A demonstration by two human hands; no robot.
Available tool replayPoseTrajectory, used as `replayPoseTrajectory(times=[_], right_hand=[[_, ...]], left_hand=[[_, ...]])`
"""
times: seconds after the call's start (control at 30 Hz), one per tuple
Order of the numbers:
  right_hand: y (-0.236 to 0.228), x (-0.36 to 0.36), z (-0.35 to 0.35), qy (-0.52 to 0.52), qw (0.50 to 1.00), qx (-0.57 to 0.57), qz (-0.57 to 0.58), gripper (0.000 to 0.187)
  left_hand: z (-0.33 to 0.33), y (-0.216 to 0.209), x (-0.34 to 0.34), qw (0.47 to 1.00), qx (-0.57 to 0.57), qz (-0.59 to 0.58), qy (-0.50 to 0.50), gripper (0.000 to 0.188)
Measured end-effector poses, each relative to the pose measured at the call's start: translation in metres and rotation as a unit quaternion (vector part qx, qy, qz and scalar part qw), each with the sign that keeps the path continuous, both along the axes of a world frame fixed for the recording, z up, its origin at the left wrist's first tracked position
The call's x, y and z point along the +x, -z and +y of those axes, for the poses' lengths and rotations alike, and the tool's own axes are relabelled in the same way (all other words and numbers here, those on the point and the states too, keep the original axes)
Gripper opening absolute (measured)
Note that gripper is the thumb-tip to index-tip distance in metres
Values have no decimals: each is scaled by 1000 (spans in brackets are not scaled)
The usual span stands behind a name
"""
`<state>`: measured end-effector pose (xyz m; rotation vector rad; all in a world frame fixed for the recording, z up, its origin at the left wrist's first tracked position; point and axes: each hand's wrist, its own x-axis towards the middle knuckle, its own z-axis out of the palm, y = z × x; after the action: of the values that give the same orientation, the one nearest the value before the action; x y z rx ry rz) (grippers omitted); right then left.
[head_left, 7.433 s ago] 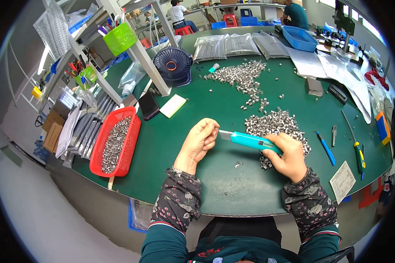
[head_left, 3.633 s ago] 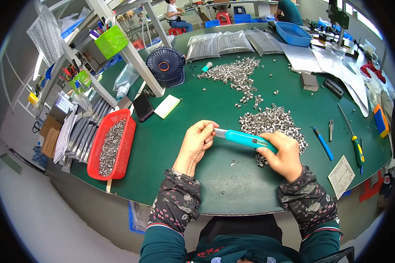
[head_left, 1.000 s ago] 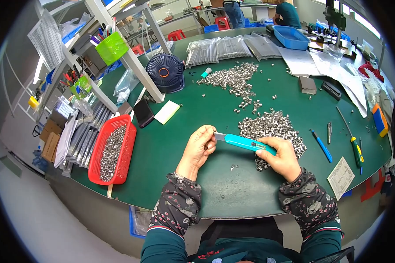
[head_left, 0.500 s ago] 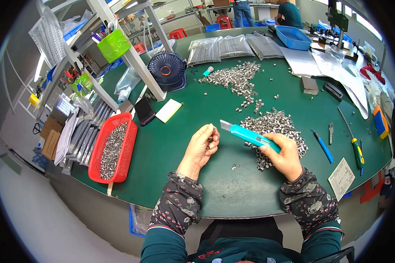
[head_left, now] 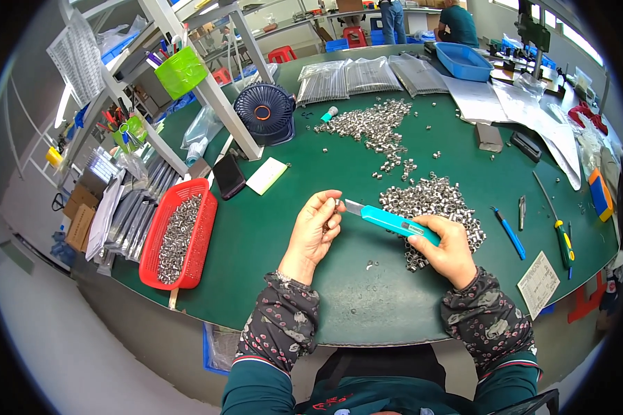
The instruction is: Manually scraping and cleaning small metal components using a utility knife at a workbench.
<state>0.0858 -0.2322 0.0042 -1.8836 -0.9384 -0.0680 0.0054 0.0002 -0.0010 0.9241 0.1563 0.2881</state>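
In my right hand (head_left: 448,247) is a turquoise utility knife (head_left: 398,224), its blade (head_left: 354,207) pointing left. The blade tip lies right beside the fingertips of my left hand (head_left: 315,228). Those fingers are closed around small metal rings (head_left: 337,203), one pinched between thumb and forefinger; the rest are mostly hidden in the palm. Behind the knife spreads a dense pile of short silvery metal rings (head_left: 436,197). Tiny shavings (head_left: 372,264) lie on the green tabletop (head_left: 353,304) in front of me.
At left stands a red plastic basket (head_left: 208,238) holding many rings. A looser ring heap (head_left: 377,128) lies farther back. Near it are a dark fan (head_left: 264,114) and a phone (head_left: 228,176). On the right are a blue-handled tool (head_left: 511,236) and a screwdriver (head_left: 565,243).
The knife has shifted slightly left and down, bringing its blade up to the left fingertips. My left fingers have turned a little, and a ring now shows at their tips.
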Motion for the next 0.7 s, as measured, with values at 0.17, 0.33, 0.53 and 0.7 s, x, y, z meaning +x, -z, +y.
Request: replayPoseTrajectory(times=[0.17, 0.33, 0.53, 0.7], right_hand=[[-2, -1, 0, -13, 1000, 4, 20, 28], [-8, -4, -1, -30, 999, -6, 37, 28], [-8, 0, -3, -71, 982, -12, 173, 26], [-5, 0, -3, -57, 992, -24, 106, 28]], left_hand=[[3, 6, 1, 1000, 7, -15, 13, 14], [1, 4, 0, 1000, 14, -10, 7, 14], [0, 3, 0, 998, 63, -22, 16, 13], [0, 5, -1, 994, 108, -6, 8, 19]])
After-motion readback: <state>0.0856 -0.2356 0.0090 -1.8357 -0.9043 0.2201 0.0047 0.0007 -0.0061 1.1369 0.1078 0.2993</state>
